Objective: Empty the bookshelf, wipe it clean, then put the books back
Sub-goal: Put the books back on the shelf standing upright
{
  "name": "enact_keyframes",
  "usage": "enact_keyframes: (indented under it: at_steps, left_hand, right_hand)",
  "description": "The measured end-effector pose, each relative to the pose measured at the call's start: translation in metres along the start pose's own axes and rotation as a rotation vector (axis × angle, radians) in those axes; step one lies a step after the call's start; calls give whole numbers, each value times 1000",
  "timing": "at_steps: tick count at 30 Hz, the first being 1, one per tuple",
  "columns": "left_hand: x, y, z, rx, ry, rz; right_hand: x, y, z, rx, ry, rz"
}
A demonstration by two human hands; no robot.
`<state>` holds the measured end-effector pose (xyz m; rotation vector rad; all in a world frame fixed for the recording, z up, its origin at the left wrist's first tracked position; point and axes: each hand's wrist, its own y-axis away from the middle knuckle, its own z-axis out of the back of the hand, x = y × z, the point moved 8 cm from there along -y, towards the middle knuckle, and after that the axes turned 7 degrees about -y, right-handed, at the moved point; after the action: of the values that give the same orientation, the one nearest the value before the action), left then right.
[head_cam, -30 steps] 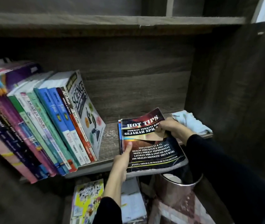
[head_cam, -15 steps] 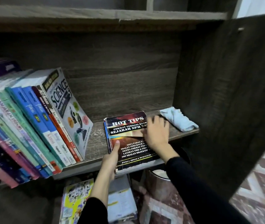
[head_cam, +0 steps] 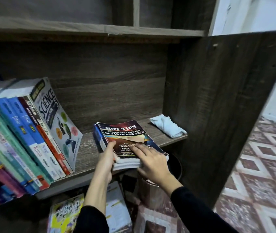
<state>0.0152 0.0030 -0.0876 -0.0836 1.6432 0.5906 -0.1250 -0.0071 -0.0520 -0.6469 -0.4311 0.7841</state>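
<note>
Shelf (head_cam: 86, 153) holding leaning books (head_cam: 32, 132), flat stack (head_cam: 125, 137), cloth (head_cam: 167, 127)

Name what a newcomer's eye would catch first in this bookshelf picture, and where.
The HOT TIPS book lies atop a flat stack at the front edge of the shelf, left hand gripping its near corner, right hand flat on the cover. Left of it leans a row of books; a pale blue cloth sits at the shelf's right end.
</note>
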Motion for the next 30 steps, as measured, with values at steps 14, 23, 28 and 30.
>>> enact_keyframes:
  at_steps: [14, 23, 28, 30]
  left_hand:
    - [18, -2, -70, -61, 386, 29]
    - [9, -24, -30, -376, -225, -92]
    - [6, -35, -36, -315, -385, -84]
    - [7, -40, -34, -297, -457, -95]
  right_hand:
    - [-42, 6, 59, -758, -1212, -910]
    - [-55, 58, -22, -926, -1474, -1528]
    - [-52, 67, -35, -910, -1552, -1643]
    - [-43, 69, -39, -890, -1590, -1703]
